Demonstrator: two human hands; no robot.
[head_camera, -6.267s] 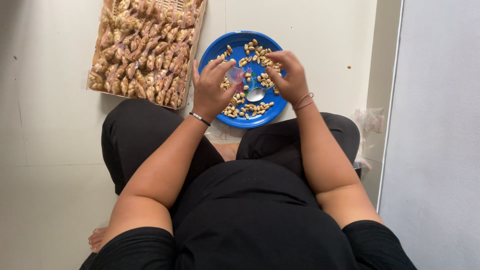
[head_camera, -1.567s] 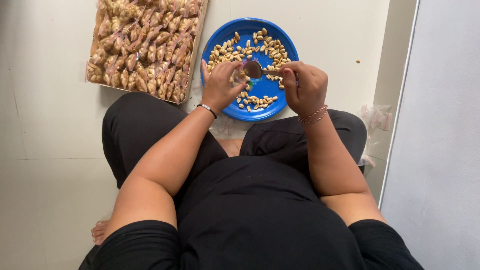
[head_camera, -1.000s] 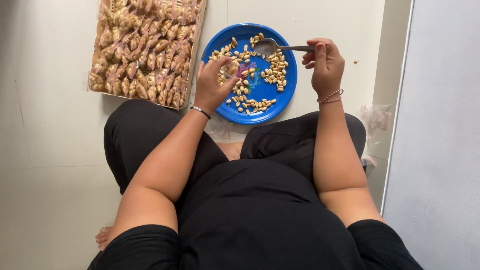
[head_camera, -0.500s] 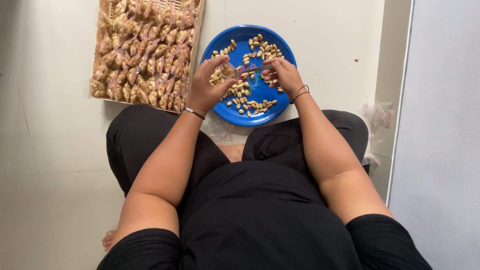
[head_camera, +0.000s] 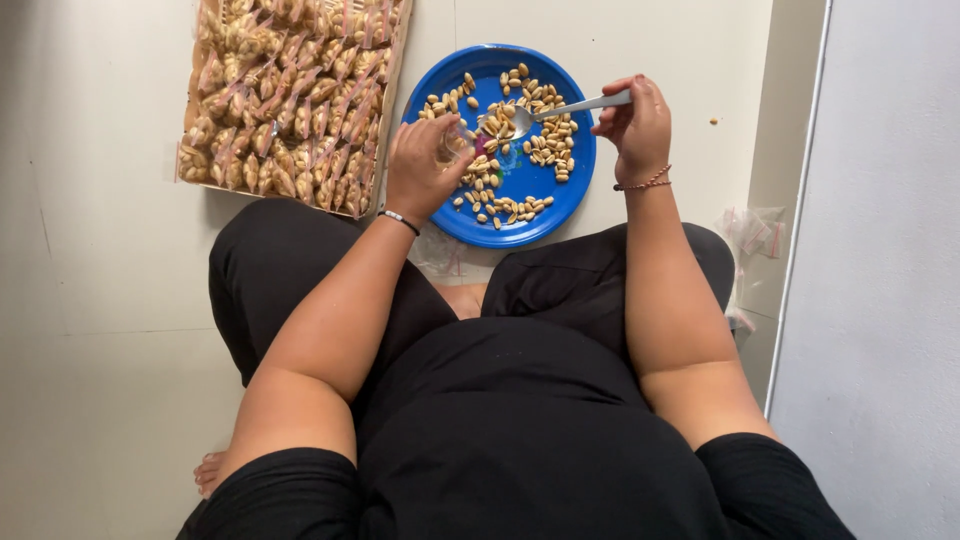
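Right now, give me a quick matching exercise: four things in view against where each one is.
Things:
1. spoon
2. small clear bag
3. blue plate
4. tray of filled packets

Places:
a. on the floor ahead of the knees
b. in the right hand
c. left of the plate
d. in the left hand

Pairs: 1-b, 2-d, 3-a, 4-c

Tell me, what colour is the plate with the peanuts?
The plate is bright blue, seen in the head view.

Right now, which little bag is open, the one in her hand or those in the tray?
The small clear bag in the left hand; those in the cardboard tray look filled and sealed.
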